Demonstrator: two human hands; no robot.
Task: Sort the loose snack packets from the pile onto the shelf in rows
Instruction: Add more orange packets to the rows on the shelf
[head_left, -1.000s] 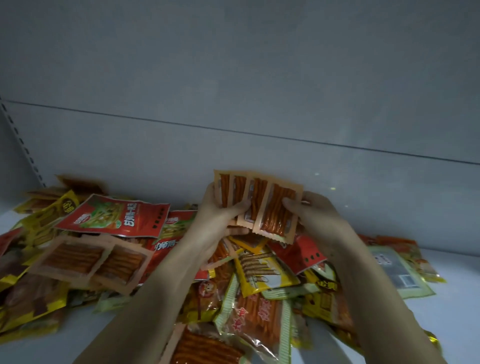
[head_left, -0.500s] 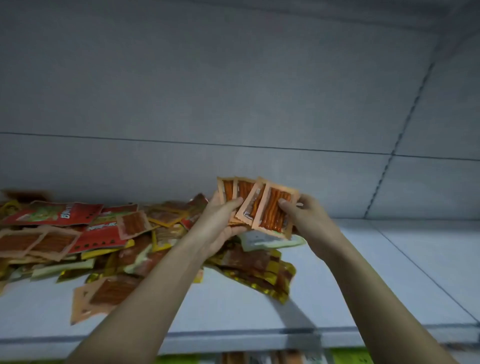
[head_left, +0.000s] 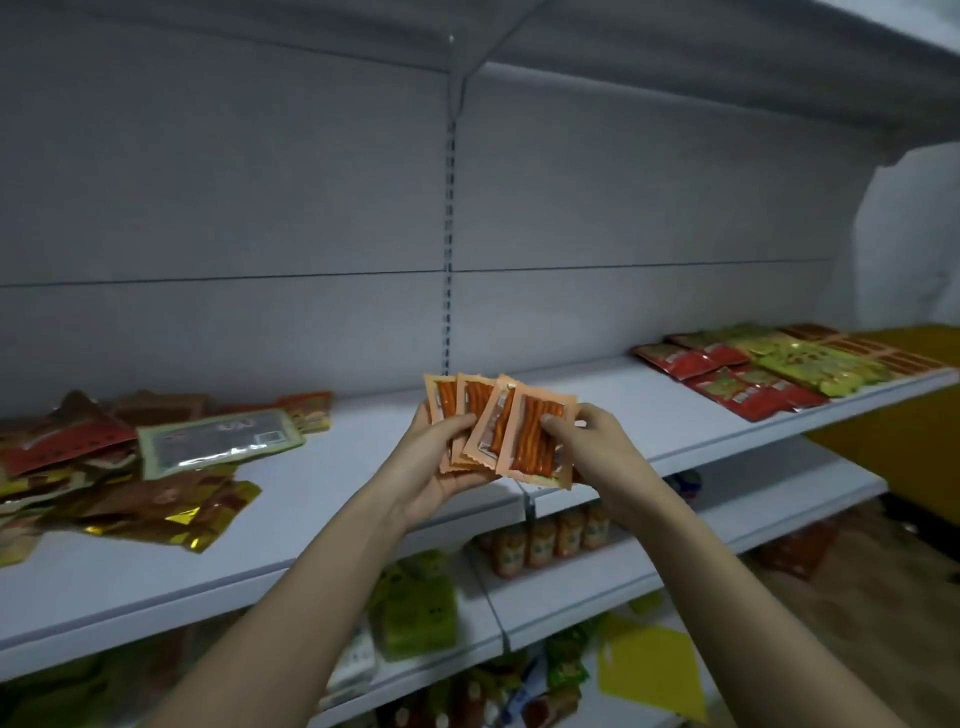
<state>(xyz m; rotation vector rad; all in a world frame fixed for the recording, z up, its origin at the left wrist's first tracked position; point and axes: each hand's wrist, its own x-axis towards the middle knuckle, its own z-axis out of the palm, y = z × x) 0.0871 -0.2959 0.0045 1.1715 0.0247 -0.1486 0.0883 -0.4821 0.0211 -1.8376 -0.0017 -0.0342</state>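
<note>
- Snack packets (head_left: 501, 431), four orange ones with clear windows showing reddish strips, are fanned out and overlapping, held in the air in front of the shelf (head_left: 363, 467), over its front edge.
- The left hand (head_left: 434, 457) cups the fan from below and behind, its thumb pressed across the front of the two left packets.
- The right hand (head_left: 592, 447) pinches the rightmost packet, thumb on its front face and fingers curled behind it.
- The pile (head_left: 114, 462) of loose packets lies on the left part of the same shelf: red, brown, gold-foil and orange wrappers heaped and overlapping, with a pale green-edged packet (head_left: 221, 439) lying on top, tilted.
- The stretch of shelf between the pile and the hands carries nothing.
- On the right part of the shelf, well apart from the pile, sorted packets (head_left: 779, 371) lie flat in rows: red ones nearest, yellow-green ones behind them, and orange-brown ones at the far end.
- The lower shelf (head_left: 597, 587) holds a row of small bottles with orange labels (head_left: 545, 540) standing upright, and green packets (head_left: 415, 608) to their left.
- Further down, the lowest level shows more mixed goods, too dim and blurred to tell apart, and a yellow sheet (head_left: 649, 670) at the right.
</note>
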